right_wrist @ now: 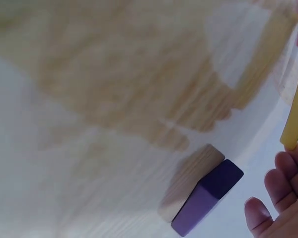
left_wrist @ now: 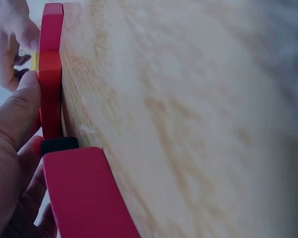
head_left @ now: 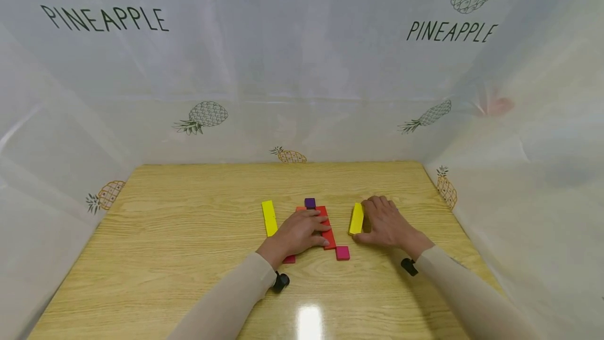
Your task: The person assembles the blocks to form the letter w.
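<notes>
In the head view my left hand (head_left: 298,231) lies over the middle group, its fingers across a red block (head_left: 326,239) and its thumb by that block's near end. An orange block (head_left: 300,208) shows partly behind the fingers. Beside the wrist a magenta block (head_left: 289,259) is mostly covered. My right hand (head_left: 384,223) pinches a yellow block (head_left: 356,219) between thumb and fingertips, apart from the red one. The right wrist view shows the fingertips at one end of this yellow block (right_wrist: 297,109).
A second yellow piece (head_left: 269,218) lies left of the group. A dark purple block (head_left: 310,203) sits beyond it, and a magenta square (head_left: 342,253) nearer me. Another purple block (right_wrist: 208,198) appears in the right wrist view. Pineapple-printed sheeting (head_left: 292,67) encloses the wooden table (head_left: 189,256).
</notes>
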Demonstrator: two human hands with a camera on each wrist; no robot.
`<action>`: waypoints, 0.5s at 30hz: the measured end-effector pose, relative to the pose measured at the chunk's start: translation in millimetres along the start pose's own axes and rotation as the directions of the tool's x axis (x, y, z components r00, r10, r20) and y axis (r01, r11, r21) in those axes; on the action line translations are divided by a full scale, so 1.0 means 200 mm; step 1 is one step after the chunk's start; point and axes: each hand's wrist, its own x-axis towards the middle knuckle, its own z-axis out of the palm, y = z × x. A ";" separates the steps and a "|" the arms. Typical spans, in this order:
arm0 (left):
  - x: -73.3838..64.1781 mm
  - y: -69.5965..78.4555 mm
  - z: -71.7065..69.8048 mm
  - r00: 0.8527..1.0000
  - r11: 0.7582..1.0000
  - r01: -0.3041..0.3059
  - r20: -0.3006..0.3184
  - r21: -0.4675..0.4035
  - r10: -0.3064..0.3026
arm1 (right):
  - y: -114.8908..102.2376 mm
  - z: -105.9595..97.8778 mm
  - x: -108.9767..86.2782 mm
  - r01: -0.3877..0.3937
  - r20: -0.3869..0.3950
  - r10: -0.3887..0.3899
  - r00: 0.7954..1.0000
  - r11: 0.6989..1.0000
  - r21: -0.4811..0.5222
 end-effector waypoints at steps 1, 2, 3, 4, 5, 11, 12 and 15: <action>0.00 0.00 0.00 1.000 1.000 0.001 -0.001 0.002 -0.001 | 0.00 0.00 -0.01 0.001 0.003 -0.001 1.000 1.000 -0.003; 0.00 0.00 0.00 1.000 1.000 0.000 -0.002 0.004 0.000 | 0.00 0.00 -0.02 0.003 0.005 -0.003 1.000 1.000 -0.003; 0.00 0.00 0.00 1.000 1.000 0.000 -0.001 0.006 0.000 | 0.00 0.00 -0.03 0.005 0.008 -0.005 1.000 1.000 -0.006; 0.00 0.00 0.00 1.000 1.000 -0.001 -0.002 0.007 0.001 | 0.00 0.00 -0.04 0.007 0.009 -0.007 1.000 1.000 -0.008; 0.00 0.00 0.00 1.000 1.000 -0.001 -0.002 0.006 0.001 | 0.00 0.00 -0.05 0.011 0.008 -0.011 1.000 1.000 -0.010; 0.00 0.00 -0.01 1.000 1.000 -0.003 -0.005 0.003 0.003 | -0.01 0.02 -0.09 0.033 0.004 -0.033 0.999 0.999 0.017; 0.00 0.00 -0.01 1.000 1.000 -0.004 -0.004 0.002 0.004 | -0.02 0.02 -0.09 0.037 0.005 -0.037 0.999 0.999 0.024; 0.00 0.00 -0.01 1.000 1.000 -0.003 -0.005 -0.002 0.003 | -0.03 0.03 -0.10 0.049 0.013 -0.050 0.999 0.998 0.041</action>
